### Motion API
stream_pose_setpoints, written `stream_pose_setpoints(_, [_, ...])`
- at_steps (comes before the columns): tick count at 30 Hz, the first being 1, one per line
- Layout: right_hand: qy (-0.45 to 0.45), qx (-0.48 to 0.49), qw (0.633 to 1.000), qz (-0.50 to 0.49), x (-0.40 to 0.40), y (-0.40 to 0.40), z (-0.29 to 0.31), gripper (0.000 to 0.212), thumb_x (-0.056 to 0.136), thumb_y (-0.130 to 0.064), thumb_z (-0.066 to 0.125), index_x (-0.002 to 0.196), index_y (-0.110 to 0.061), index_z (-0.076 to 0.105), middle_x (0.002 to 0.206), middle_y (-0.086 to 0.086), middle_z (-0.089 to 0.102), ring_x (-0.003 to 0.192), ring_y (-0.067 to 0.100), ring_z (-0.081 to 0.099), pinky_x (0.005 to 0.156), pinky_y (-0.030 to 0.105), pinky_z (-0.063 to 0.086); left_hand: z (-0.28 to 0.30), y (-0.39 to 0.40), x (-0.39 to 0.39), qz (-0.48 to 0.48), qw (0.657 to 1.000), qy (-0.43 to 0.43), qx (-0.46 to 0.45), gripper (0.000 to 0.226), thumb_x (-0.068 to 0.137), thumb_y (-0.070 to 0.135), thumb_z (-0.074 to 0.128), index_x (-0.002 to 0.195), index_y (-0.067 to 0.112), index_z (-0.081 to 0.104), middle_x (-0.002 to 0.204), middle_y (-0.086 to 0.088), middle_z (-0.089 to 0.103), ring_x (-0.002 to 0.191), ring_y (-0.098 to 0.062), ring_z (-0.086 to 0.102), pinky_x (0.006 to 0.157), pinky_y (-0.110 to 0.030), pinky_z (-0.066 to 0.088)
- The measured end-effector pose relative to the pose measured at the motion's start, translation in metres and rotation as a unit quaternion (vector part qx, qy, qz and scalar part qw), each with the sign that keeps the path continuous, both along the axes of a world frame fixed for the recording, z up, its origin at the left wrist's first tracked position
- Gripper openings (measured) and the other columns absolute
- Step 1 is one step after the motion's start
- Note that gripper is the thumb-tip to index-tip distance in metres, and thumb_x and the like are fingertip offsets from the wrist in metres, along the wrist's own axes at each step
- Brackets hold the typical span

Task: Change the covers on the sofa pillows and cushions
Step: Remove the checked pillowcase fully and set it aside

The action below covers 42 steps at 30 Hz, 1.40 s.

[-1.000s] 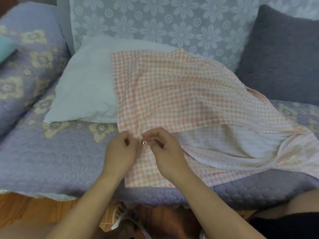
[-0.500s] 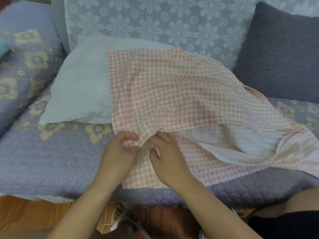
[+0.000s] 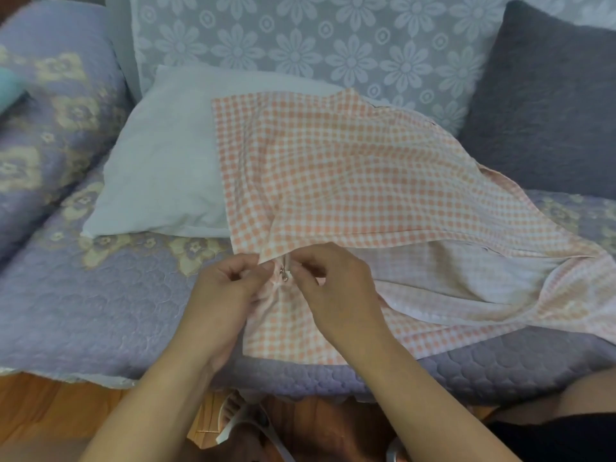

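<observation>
The sofa (image 3: 100, 315) has a purple quilted cover. On it lie a white pillow (image 3: 160, 168), a checked orange cover (image 3: 350, 181) and a dark grey cushion (image 3: 546, 105).

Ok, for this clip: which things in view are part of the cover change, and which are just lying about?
Part of the job:
- checked cover, gripped by left hand and right hand
- zipper pull between the hands
- bare white pillow, partly under the cover
- dark grey cushion, possibly next

Just lying about:
- quilted sofa throw
- floral lace backrest
- sandal on the floor
</observation>
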State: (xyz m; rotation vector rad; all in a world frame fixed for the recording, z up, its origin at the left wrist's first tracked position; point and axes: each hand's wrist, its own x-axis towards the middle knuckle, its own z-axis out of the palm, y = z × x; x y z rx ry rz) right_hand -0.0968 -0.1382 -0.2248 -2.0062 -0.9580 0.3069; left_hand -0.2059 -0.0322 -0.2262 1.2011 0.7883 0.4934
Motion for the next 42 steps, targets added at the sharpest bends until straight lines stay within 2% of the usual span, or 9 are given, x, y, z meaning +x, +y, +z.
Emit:
stream_pose_setpoints(5, [-0.03, 0.001, 0.999, -0.033, -0.014, -0.007, -0.003, 0.012, 0.086, -0.033, 0.075, 0.093, -0.027, 0.066, 0.087, -0.017, 0.055, 0.085, 0.001, 0.057, 0.075, 0.017, 0.048, 0.002, -0.002, -0.001, 0.037, 0.999, -0.016, -0.022, 0.009, 0.085, 0.009, 0.073, 0.079, 0.015, 0.076, 0.093, -0.019, 0.076, 0.085, -0.027, 0.073, 0.088, -0.041, 0.056])
stream_pose_setpoints(11, [0.004, -0.02, 1.0, -0.018, -0.02, -0.006, -0.001, 0.016, 0.091, -0.039, 0.067, 0.105, -0.032, 0.072, 0.093, -0.019, 0.07, 0.089, -0.004, 0.063, 0.08, 0.018, 0.051, 0.003, -0.002, -0.006, 0.016, 0.998, -0.019, 0.05, 0.011, 0.071, 0.026, 0.079, 0.079, 0.018, 0.076, 0.09, -0.011, 0.078, 0.084, -0.024, 0.074, 0.079, -0.037, 0.056])
stream_pose_setpoints(13, [-0.023, -0.03, 0.999, -0.02, -0.02, -0.005, 0.002, 0.013, 0.093, -0.037, 0.064, 0.102, -0.034, 0.074, 0.089, -0.019, 0.072, 0.086, -0.003, 0.063, 0.075, 0.015, 0.05, 0.003, -0.001, -0.008, 0.007, 0.997, -0.006, 0.077, 0.021, 0.072, 0.029, 0.079, 0.085, 0.013, 0.076, 0.09, -0.01, 0.078, 0.086, -0.027, 0.075, 0.08, -0.04, 0.058])
stream_pose_setpoints(16, [-0.077, -0.064, 0.995, -0.027, -0.024, -0.005, 0.005, 0.015, 0.095, -0.036, 0.057, 0.095, -0.033, 0.072, 0.081, -0.015, 0.07, 0.077, 0.003, 0.062, 0.066, 0.017, 0.047, 0.004, -0.003, -0.008, 0.007, 0.992, 0.023, 0.122, 0.008, 0.082, 0.023, 0.079, 0.088, 0.017, 0.077, 0.086, -0.006, 0.077, 0.081, -0.023, 0.074, 0.075, -0.039, 0.059])
stream_pose_setpoints(22, [-0.166, -0.058, 0.983, -0.06, -0.032, -0.001, 0.001, 0.016, 0.094, -0.036, 0.042, 0.083, -0.027, 0.048, 0.077, -0.014, 0.049, 0.073, 0.005, 0.045, 0.06, 0.018, 0.031, 0.004, -0.013, -0.008, 0.046, 0.978, 0.049, 0.196, 0.009, 0.084, 0.029, 0.082, 0.09, 0.027, 0.076, 0.079, -0.009, 0.075, 0.078, -0.043, 0.067, 0.07, -0.058, 0.057])
stream_pose_setpoints(27, [-0.167, 0.017, 0.983, -0.074, -0.038, 0.003, 0.001, 0.012, 0.096, -0.025, 0.049, 0.089, -0.019, 0.057, 0.09, -0.01, 0.053, 0.085, 0.009, 0.048, 0.073, 0.023, 0.041, 0.012, -0.013, -0.012, 0.028, 0.975, 0.029, 0.219, 0.018, 0.087, 0.019, 0.077, 0.094, 0.036, 0.075, 0.082, -0.005, 0.074, 0.076, -0.037, 0.066, 0.072, -0.051, 0.058])
stream_pose_setpoints(32, [-0.179, 0.064, 0.978, -0.082, -0.037, 0.008, 0.007, 0.013, 0.091, -0.019, 0.058, 0.078, -0.018, 0.054, 0.074, -0.009, 0.05, 0.074, 0.009, 0.046, 0.067, 0.026, 0.04, 0.016, -0.009, -0.014, 0.061, 0.982, -0.006, 0.178, 0.02, 0.091, 0.016, 0.071, 0.091, 0.035, 0.078, 0.076, 0.003, 0.073, 0.067, -0.014, 0.058, 0.072, -0.038, 0.052])
stream_pose_setpoints(36, [-0.151, 0.005, 0.983, -0.106, -0.031, 0.006, 0.017, 0.019, 0.088, -0.023, 0.058, 0.071, -0.02, 0.051, 0.066, -0.01, 0.05, 0.064, 0.009, 0.047, 0.058, 0.025, 0.037, 0.018, -0.001, -0.018, 0.107, 0.977, 0.008, 0.186, 0.024, 0.091, 0.011, 0.072, 0.084, 0.034, 0.078, 0.079, -0.001, 0.074, 0.066, -0.015, 0.06, 0.068, -0.037, 0.055])
stream_pose_setpoints(42, [-0.094, -0.051, 0.969, -0.221, 0.027, -0.034, 0.011, 0.021, 0.093, -0.022, 0.058, 0.073, -0.019, 0.052, 0.062, -0.004, 0.057, 0.056, 0.012, 0.052, 0.055, 0.033, 0.042, 0.014, 0.046, -0.036, 0.178, 0.963, 0.065, 0.193, 0.022, 0.093, 0.008, 0.068, 0.083, 0.027, 0.075, 0.09, 0.011, 0.075, 0.08, 0.001, 0.067, 0.064, -0.014, 0.05])
